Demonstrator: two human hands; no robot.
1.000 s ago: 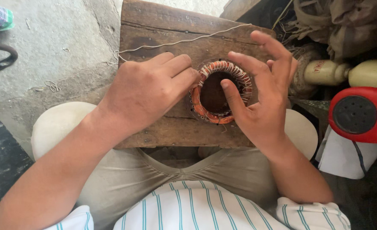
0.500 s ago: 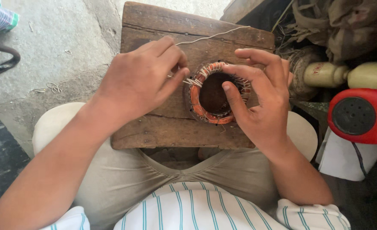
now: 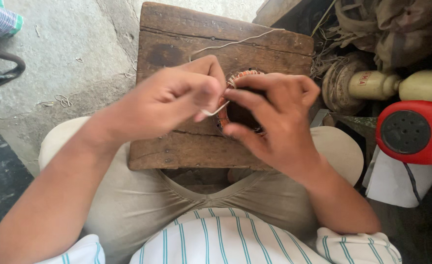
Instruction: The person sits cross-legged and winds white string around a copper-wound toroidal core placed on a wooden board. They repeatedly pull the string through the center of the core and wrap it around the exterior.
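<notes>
Two hands, left hand [image 3: 169, 100] pinching one white string [image 3: 235, 43], right hand [image 3: 274, 122] gripping one copper-wound coil [image 3: 240, 76], one wooden block [image 3: 186, 49]

Your shirt [image 3: 235, 239] is white with thin teal stripes, your trousers [image 3: 142, 205] plain khaki. The bench [image 3: 186, 44] is dark, weathered brown wood. The coil [image 3: 243, 76] you hold shows coppery orange windings, and the thread [image 3: 235, 43] is off-white. To your right sit a bright red casing [image 3: 414, 132] with a black perforated disc and a cream cylinder [image 3: 372, 84]; the floor [image 3: 69, 58] is mottled grey.
</notes>
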